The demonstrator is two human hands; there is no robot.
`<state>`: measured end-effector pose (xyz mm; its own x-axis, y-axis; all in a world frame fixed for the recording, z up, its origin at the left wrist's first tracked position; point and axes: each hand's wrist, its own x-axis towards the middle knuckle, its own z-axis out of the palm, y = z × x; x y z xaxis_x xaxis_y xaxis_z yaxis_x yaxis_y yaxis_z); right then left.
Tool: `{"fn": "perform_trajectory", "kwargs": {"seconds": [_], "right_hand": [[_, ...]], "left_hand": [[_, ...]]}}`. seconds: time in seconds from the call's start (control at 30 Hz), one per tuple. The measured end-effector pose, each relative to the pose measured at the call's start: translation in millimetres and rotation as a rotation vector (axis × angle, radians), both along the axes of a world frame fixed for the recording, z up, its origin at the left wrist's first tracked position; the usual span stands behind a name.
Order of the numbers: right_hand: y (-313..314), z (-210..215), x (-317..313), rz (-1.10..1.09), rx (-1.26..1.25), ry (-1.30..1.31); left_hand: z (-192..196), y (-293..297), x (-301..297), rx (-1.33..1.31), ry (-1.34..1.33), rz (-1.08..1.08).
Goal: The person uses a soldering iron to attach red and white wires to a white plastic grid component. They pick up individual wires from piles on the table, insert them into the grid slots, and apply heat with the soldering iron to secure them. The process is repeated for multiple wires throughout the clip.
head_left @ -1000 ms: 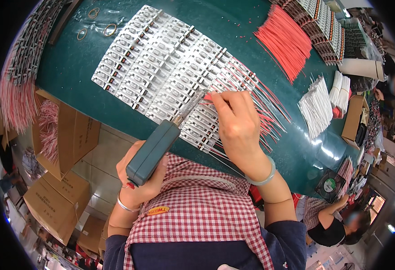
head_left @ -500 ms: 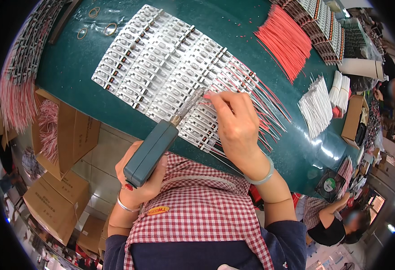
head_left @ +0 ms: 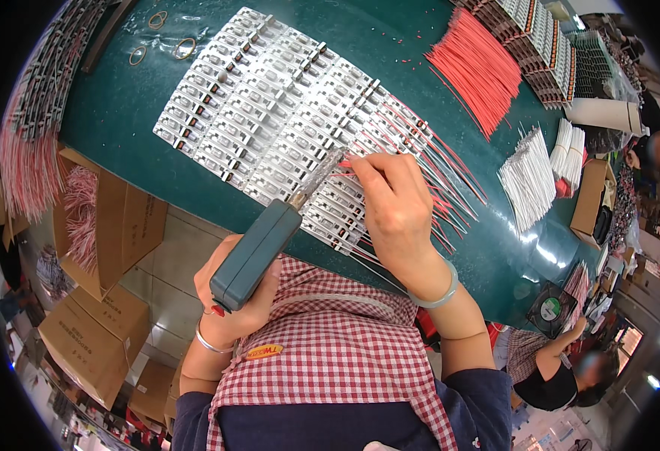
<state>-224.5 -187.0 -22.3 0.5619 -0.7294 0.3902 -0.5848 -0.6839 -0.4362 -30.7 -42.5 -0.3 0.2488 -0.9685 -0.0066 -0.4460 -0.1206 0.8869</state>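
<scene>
1. Head view: my left hand [head_left: 234, 301] is clenched round the teal soldering iron [head_left: 258, 252], its tip resting at the near rows of small white boards [head_left: 270, 113] on the green surface [head_left: 112, 113]. My right hand [head_left: 398, 210] pinches a thin red wire [head_left: 356, 164] at the tip.
2. Step, as I judge it: joining wire to a board. Next calls for a steady tip.
3. Against the earlier frame: hands and iron sit nearly the same.

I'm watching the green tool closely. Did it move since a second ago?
No. The green soldering tool in the left hand sits at the same spot and angle, its tip on the same row of white strips.
</scene>
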Motion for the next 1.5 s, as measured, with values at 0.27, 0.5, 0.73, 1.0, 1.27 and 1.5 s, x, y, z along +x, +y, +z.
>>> {"fn": "perform_trajectory", "kwargs": {"seconds": [0.27, 0.5, 0.73, 1.0, 1.27, 1.5], "right_hand": [[-1, 0, 1, 0.001, -0.004, 0.008], [0, 0, 1, 0.003, -0.005, 0.008], [-1, -2, 1, -0.012, -0.024, 0.015], [3, 0, 1, -0.025, -0.083, 0.000], [11, -5, 2, -0.016, -0.084, -0.009], [11, -4, 5, -0.019, -0.094, 0.014]], "left_hand": [[6, -4, 0, 0.034, 0.003, -0.003], [4, -2, 0, 0.000, -0.006, 0.014], [0, 11, 2, 0.056, 0.056, 0.070], [-1, 18, 3, 0.051, 0.031, 0.077], [-3, 19, 4, -0.033, 0.022, 0.038], [2, 15, 4, 0.011, 0.007, 0.009]]}}
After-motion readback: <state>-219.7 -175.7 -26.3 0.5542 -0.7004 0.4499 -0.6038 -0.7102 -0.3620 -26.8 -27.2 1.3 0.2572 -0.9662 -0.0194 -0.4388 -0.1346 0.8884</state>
